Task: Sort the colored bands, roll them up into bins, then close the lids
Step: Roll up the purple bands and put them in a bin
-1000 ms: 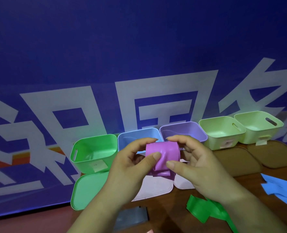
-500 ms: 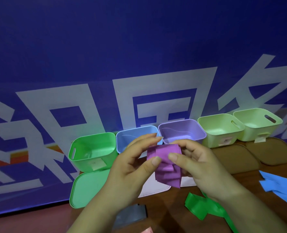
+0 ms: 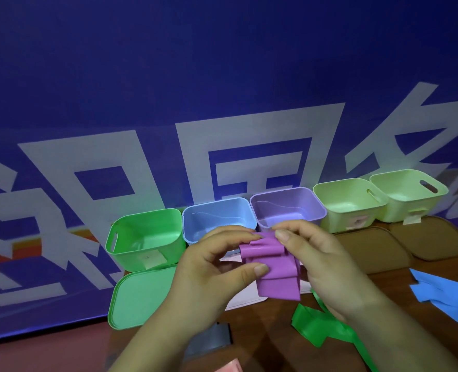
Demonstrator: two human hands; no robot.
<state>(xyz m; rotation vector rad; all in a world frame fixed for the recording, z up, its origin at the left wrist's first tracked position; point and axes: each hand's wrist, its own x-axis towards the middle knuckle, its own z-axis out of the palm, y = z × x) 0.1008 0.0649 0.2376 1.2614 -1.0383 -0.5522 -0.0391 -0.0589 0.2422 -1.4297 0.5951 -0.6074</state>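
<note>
A purple band (image 3: pixel 274 272), partly rolled with its loose end hanging down, is held in front of me between both hands. My left hand (image 3: pixel 217 267) pinches its left side with thumb and fingers. My right hand (image 3: pixel 319 261) pinches the roll's top right. Just behind them stands the purple bin (image 3: pixel 287 208), open. To its left are a blue bin (image 3: pixel 217 218) and a green bin (image 3: pixel 147 234), both open. A green band (image 3: pixel 319 326) lies on the table under my right wrist. At the right edge lies a blue band (image 3: pixel 448 294).
Two pale green bins (image 3: pixel 348 202) (image 3: pixel 407 191) stand at the back right, with brown lids (image 3: pixel 375 248) in front of them. A green lid (image 3: pixel 139 299) lies before the green bin and a white lid (image 3: pixel 246 299) under my hands. A grey flat object (image 3: pixel 209 342) lies near the table's front.
The compact purple roll has loosened; its end now hangs down lower. Both hands have shifted their pinches on it and stayed in front of the purple bin.
</note>
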